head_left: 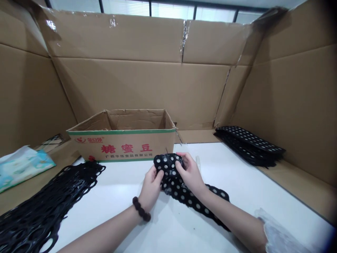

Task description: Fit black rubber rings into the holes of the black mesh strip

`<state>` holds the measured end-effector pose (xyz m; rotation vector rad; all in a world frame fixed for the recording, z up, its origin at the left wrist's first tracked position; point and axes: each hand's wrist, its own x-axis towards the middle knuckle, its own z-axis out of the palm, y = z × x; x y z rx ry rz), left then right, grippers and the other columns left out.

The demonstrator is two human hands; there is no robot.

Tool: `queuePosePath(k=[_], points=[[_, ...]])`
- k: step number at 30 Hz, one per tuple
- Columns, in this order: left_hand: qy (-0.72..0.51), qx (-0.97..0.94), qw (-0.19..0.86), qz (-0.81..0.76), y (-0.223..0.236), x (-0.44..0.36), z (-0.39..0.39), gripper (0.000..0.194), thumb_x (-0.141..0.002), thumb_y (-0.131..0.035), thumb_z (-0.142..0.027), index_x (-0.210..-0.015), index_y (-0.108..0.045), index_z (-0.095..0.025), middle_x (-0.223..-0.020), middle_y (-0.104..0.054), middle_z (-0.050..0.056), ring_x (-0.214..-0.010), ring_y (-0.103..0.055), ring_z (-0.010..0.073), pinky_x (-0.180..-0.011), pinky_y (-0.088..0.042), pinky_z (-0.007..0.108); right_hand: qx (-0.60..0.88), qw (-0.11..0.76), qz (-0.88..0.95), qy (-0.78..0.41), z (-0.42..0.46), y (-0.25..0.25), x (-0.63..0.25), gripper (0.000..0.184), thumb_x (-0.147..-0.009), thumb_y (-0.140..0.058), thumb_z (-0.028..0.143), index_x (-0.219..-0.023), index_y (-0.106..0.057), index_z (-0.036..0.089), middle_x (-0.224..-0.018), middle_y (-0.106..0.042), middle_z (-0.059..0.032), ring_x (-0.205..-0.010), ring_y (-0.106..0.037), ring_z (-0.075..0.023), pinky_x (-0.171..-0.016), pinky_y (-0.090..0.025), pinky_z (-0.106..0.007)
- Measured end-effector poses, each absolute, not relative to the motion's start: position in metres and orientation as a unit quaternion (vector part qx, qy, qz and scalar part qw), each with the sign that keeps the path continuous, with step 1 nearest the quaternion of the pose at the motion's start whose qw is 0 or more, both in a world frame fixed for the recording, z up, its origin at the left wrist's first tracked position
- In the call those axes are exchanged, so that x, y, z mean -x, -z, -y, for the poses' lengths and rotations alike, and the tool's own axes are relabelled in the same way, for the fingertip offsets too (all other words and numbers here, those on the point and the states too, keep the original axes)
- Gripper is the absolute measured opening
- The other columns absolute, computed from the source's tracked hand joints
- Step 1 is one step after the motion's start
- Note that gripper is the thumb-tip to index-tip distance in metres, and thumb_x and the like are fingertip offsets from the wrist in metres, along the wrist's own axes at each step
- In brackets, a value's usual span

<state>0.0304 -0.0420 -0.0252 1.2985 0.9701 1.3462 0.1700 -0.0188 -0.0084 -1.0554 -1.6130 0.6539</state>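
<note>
The left hand point(151, 184) is bare, and a chunky bracelet point(141, 209) goes around that wrist. It is dark brown, made of big, round, bumpy beads in a row. The right hand point(192, 174) is bare too. On that arm, higher up, is a thin white sleeve point(280, 233) with a wavy, lacy edge.

The left hand point(151, 184) and the right hand point(193, 175) both held a black strip point(189, 199) with pale dots, and more of it lay on the white table point(116, 186) under the right arm point(234, 211). Behind the hands stood an open box point(126, 146) with red words and a green edge. A black net point(39, 207) full of holes lay on the left, near a blue and white pack point(26, 168), and a pile point(247, 144) of black dotted sheets lay on the right.
</note>
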Motion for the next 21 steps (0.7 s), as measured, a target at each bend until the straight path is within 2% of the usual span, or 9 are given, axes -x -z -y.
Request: queuePosePath(k=[3,6,9,12,17,21], points=[[-0.562,-0.551,0.437,-0.436,0.025,-0.024,0.038,0.02,-0.078,-0.042,-0.023,-0.096,-0.051,-0.018,-0.097,-0.059,0.005,-0.094,-0.051,0.02,-0.082,-0.038,0.029,0.464,0.448,0.721,-0.254,0.017,0.011,-0.176,0.021,-0.08,-0.042,0.032,-0.096,-0.048,0.019,-0.093,-0.055,-0.0063,-0.085,-0.055,-0.0178,-0.073,-0.047,-0.033],[-0.545,-0.585,0.384,-0.462,0.023,-0.023,0.039,0.019,-0.08,-0.038,-0.02,-0.094,-0.05,-0.018,-0.096,-0.058,0.004,-0.09,-0.051,0.0186,-0.08,-0.037,0.028,0.456,0.411,0.781,-0.117,0.019,0.005,-0.181,0.024,-0.079,-0.045,0.031,-0.1,-0.051,0.019,-0.107,-0.048,-0.01,-0.101,-0.047,-0.0227,-0.085,-0.04,-0.041],[-0.529,-0.633,0.343,-0.449,0.02,-0.026,0.044,0.02,-0.084,-0.034,-0.024,-0.096,-0.05,-0.018,-0.095,-0.058,0.004,-0.085,-0.051,0.0178,-0.077,-0.038,0.028,0.373,0.39,0.841,-0.051,0.023,-0.005,-0.178,0.039,-0.08,-0.045,0.028,-0.119,-0.042,0.022,-0.122,-0.04,-0.0099,-0.115,-0.036,-0.0235,-0.094,-0.032,-0.043],[-0.503,-0.678,0.336,-0.418,0.019,-0.028,0.048,0.024,-0.086,-0.032,-0.027,-0.101,-0.048,-0.017,-0.095,-0.058,0.005,-0.084,-0.052,0.0177,-0.076,-0.039,0.028,0.301,0.349,0.878,-0.125,0.024,-0.01,-0.172,0.041,-0.084,-0.041,0.027,-0.124,-0.038,0.023,-0.118,-0.047,-0.0071,-0.108,-0.044,-0.0192,-0.091,-0.037,-0.036],[-0.466,-0.716,0.357,-0.378,0.018,-0.028,0.05,0.03,-0.087,-0.031,-0.027,-0.111,-0.046,-0.018,-0.105,-0.056,0.006,-0.095,-0.051,0.0186,-0.082,-0.038,0.028,0.291,0.352,0.827,-0.33,0.014,-0.002,-0.172,0.026,-0.081,-0.048,0.031,-0.102,-0.055,0.019,-0.1,-0.06,-0.0042,-0.092,-0.054,-0.0165,-0.084,-0.042,-0.03],[-0.439,-0.733,0.369,-0.366,0.016,-0.028,0.051,0.029,-0.087,-0.031,-0.027,-0.109,-0.048,-0.018,-0.105,-0.057,0.006,-0.092,-0.052,0.0183,-0.083,-0.038,0.028,0.31,0.337,0.749,-0.48,0.006,0.004,-0.181,0.028,-0.075,-0.054,0.037,-0.091,-0.06,0.016,-0.088,-0.063,-0.0045,-0.082,-0.058,-0.0171,-0.076,-0.045,-0.029]])
